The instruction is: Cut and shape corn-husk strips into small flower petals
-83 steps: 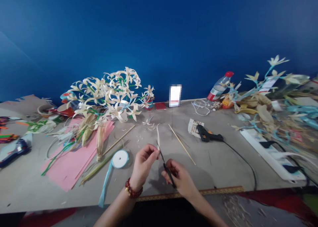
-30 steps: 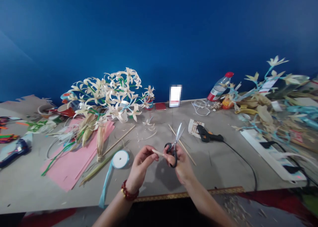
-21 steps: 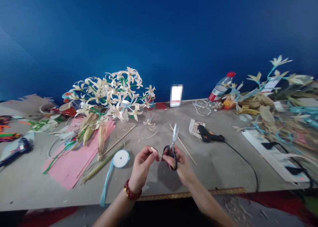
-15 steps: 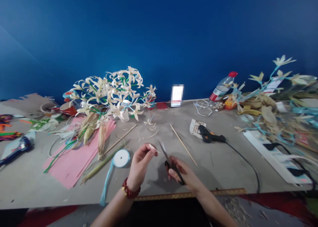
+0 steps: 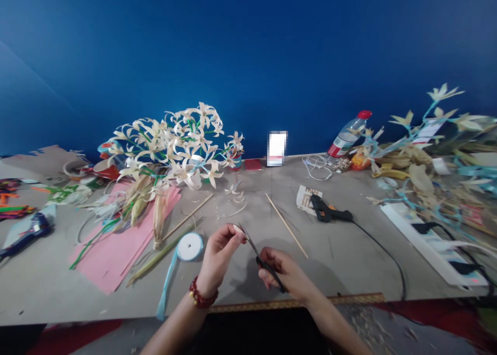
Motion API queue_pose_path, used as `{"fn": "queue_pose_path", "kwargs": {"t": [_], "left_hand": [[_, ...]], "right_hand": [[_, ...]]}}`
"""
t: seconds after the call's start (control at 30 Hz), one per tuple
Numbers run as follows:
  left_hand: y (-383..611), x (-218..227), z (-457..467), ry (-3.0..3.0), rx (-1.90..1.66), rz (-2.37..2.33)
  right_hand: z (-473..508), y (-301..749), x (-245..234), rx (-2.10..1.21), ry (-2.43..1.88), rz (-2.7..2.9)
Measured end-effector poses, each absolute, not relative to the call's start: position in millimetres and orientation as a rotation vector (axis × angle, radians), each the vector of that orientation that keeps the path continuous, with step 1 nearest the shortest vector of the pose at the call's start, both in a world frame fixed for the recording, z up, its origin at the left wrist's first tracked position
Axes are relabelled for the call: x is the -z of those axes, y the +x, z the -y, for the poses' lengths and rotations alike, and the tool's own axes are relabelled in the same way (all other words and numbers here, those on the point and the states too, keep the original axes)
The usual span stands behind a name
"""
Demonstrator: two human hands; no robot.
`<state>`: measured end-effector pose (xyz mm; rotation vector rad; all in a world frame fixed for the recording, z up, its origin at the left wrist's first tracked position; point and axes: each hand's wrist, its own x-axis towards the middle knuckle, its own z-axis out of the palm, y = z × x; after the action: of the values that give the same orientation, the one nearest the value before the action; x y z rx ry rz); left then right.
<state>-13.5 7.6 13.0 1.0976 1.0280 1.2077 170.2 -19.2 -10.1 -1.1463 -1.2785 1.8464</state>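
Observation:
My left hand (image 5: 221, 251) is pinched around a small pale petal-like piece (image 5: 238, 231) that shows at the fingertips. In my right hand (image 5: 281, 272) is a pair of scissors (image 5: 265, 264) with black handles. The blades (image 5: 248, 237) point up and left and lie right beside the pale piece; whether they touch it I cannot tell. Left of my left hand lies a spool of light blue ribbon (image 5: 189, 247) with its tail hanging toward the table's front edge. A small pale flower (image 5: 234, 190) rests on the table beyond my hands.
White husk flowers (image 5: 194, 148) stand back left above pink paper (image 5: 112, 262). A thin wooden stick (image 5: 286, 225) lies right of centre. To the right are a black glue gun (image 5: 330, 210) with its cord, a white power strip (image 5: 423, 249) and a plastic bottle (image 5: 347, 135).
The scissors have moved left, bringing their blades up to the fingertips of my left hand, and the blades look more closed. My left hand has barely moved.

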Motion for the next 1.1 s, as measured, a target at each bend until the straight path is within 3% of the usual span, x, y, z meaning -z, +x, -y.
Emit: {"fn": "queue_pose_path", "kwargs": {"t": [1.1], "left_hand": [[-17.7, -24.5, -12.8, 1.188, -1.093, -1.031]], "right_hand": [[21.2, 180.3, 21.3, -1.776, -1.252, 1.303]]}}
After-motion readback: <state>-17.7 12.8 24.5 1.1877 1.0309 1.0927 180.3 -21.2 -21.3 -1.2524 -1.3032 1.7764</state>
